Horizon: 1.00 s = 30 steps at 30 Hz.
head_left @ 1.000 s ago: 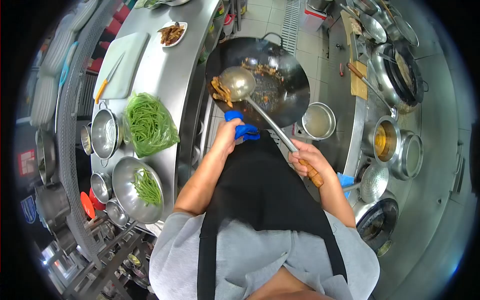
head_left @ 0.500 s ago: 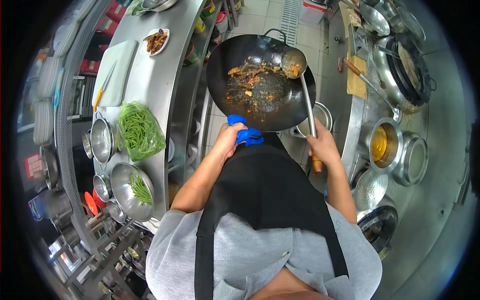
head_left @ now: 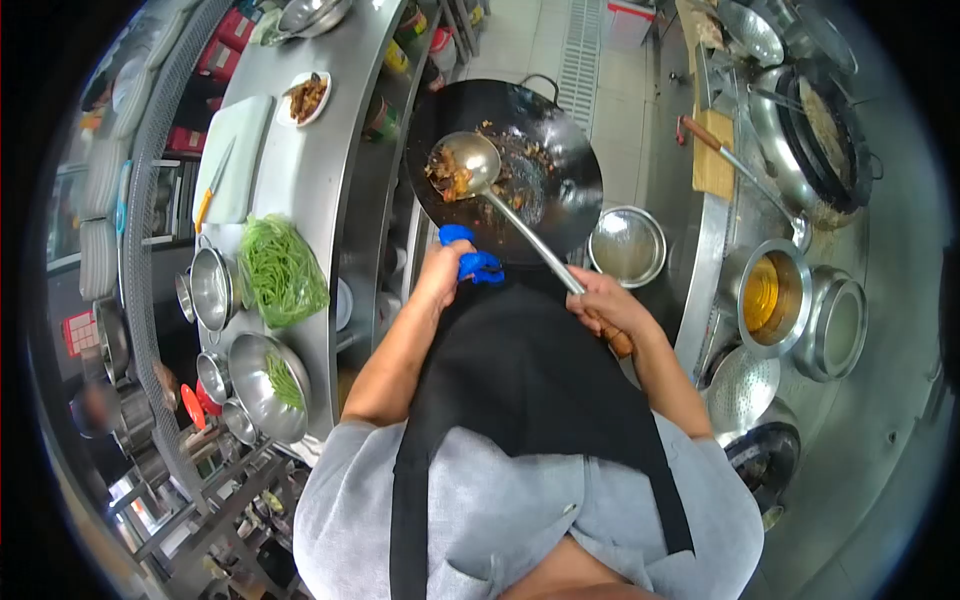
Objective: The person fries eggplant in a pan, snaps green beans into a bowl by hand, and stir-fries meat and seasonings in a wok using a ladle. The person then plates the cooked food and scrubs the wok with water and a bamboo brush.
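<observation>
A large black wok (head_left: 560, 190) is held in front of my body, tilted, with browned food (head_left: 447, 180) gathered on its left side and scraps stuck to its bottom. My left hand (head_left: 442, 270) is closed around a blue cloth (head_left: 480, 266) at the wok's near edge; the grip under the cloth is hidden. My right hand (head_left: 608, 303) is wrapped round the long handle of a metal ladle (head_left: 470, 162), near its wooden end. The ladle's bowl rests over the food inside the wok.
On the left counter are a plate of browned food (head_left: 303, 99), a cutting board (head_left: 228, 165) with a knife (head_left: 214, 186), bagged green beans (head_left: 282, 272) and a bowl of beans (head_left: 255, 370). A metal pot (head_left: 627, 247) stands right of the wok. Oil (head_left: 762, 296) sits in a pot on the right.
The ladle has swept left across the wok, pushing the food to the left side. My right hand has moved left and slightly down; the wok has shifted a little left.
</observation>
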### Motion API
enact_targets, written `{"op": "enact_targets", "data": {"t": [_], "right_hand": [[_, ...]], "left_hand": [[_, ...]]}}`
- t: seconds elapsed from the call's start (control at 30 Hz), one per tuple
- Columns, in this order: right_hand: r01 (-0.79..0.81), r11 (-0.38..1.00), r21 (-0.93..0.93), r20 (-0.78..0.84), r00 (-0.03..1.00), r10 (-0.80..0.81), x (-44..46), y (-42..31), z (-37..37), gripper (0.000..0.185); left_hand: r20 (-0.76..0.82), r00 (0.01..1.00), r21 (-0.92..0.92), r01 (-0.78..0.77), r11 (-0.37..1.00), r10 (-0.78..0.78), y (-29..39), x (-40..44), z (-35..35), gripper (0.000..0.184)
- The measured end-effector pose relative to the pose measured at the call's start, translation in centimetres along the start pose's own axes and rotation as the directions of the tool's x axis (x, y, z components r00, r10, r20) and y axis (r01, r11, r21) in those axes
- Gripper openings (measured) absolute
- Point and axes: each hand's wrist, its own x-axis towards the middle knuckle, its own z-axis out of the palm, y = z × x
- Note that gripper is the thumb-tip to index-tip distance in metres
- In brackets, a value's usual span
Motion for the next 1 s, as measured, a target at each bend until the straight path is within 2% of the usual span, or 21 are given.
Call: {"op": "enact_targets", "data": {"t": [0.17, 0.33, 0.43, 0.47, 0.57, 0.6, 0.63, 0.7, 0.73, 0.87, 0.97, 1.0], "right_hand": [[0.009, 0.999, 0.04, -0.068, 0.998, -0.006, -1.7, -0.6, -0.5, 0.064], [0.001, 0.968, -0.25, -0.348, 0.933, -0.091, -2.3, -2.2, -0.5, 0.06], [-0.189, 0.773, -0.605, -0.501, 0.845, -0.186, -0.8, -2.6, 0.1, 0.064], [-0.252, 0.76, -0.599, -0.555, 0.814, -0.168, -0.1, -2.8, 0.8, 0.066], [-0.264, 0.768, -0.584, -0.488, 0.87, -0.072, 1.9, -2.0, 1.3, 0.067], [-0.188, 0.801, -0.568, -0.365, 0.93, -0.041, 1.9, -2.5, 1.8, 0.065], [-0.146, 0.881, -0.449, -0.299, 0.954, 0.006, 1.6, -2.7, 2.1, 0.064], [-0.091, 0.98, -0.176, -0.14, 0.988, 0.066, 1.1, -2.7, 2.7, 0.061], [-0.136, 0.984, -0.117, -0.133, 0.984, 0.12, 0.7, -3.1, 3.2, 0.06], [-0.219, 0.975, -0.021, -0.089, 0.972, 0.217, 0.8, -2.1, 2.4, 0.063], [-0.162, 0.987, -0.022, -0.076, 0.984, 0.16, 0.6, -1.0, 1.7, 0.061], [-0.155, 0.988, 0.027, -0.077, 0.985, 0.156, 0.3, -0.9, 1.5, 0.061]], "left_hand": [[0.03, 0.992, -0.113, 0.125, 0.986, -0.122, -0.4, -0.9, -1.6, 0.008], [0.043, 0.997, -0.085, 0.07, 0.994, -0.067, 0.7, -1.1, -1.4, 0.01], [0.012, 1.0, -0.027, -0.012, 1.0, 0.013, 0.9, -0.9, -0.6, 0.012], [0.014, 0.998, 0.013, -0.055, 0.998, 0.054, 0.6, -0.1, -0.5, 0.013], [0.011, 0.995, 0.132, -0.104, 0.986, 0.103, 0.7, 2.0, 0.6, 0.014], [0.012, 0.996, 0.174, -0.093, 0.98, 0.092, 1.1, 2.6, 1.0, 0.014], [0.01, 0.997, 0.217, -0.081, 0.973, 0.081, 1.3, 2.9, 1.3, 0.015], [-0.022, 0.997, 0.203, -0.072, 0.976, 0.078, 1.5, 3.4, 1.2, 0.012], [-0.032, 0.997, 0.194, -0.063, 0.979, 0.071, 1.1, 3.6, 0.8, 0.012], [-0.045, 0.999, 0.17, -0.013, 0.985, 0.021, -0.1, 3.6, -1.4, 0.012], [-0.039, 0.999, 0.044, 0.03, 0.999, -0.029, -0.3, 3.2, -3.0, 0.012], [-0.018, 0.997, 0.045, 0.072, 0.996, -0.071, -0.3, 3.0, -3.8, 0.014]]}}
